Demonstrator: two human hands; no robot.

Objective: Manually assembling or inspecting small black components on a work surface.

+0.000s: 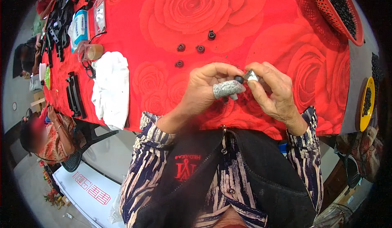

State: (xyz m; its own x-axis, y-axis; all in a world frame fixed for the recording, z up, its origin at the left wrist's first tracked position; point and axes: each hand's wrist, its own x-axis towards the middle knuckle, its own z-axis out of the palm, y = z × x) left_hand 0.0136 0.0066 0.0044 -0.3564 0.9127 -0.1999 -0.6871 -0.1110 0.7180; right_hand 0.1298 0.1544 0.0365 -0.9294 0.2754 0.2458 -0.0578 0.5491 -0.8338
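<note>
My left hand (196,87) is closed on a small round black part (238,79), pinched between thumb and fingers. A grey speckled finger sleeve (224,89) covers one of its digits. Right beside it, my right hand (274,87) grips a small shiny metal piece with a flat, blade-like face (252,77), its edge close to the black part. Whether the two touch is too small to tell. Beyond my hands, several small black cylindrical parts stand on the red rose-patterned tablecloth (163,23), among them a black part (211,34) set a little apart from the rest.
A red basket (326,11) of black pieces sits at the far right, with a yellow plate (369,85) below it. Leftward are a white cloth (111,91), glasses (88,69), a cup of brown liquid (96,52), a tissue pack (81,25) and black strips (74,95). People sit along the left.
</note>
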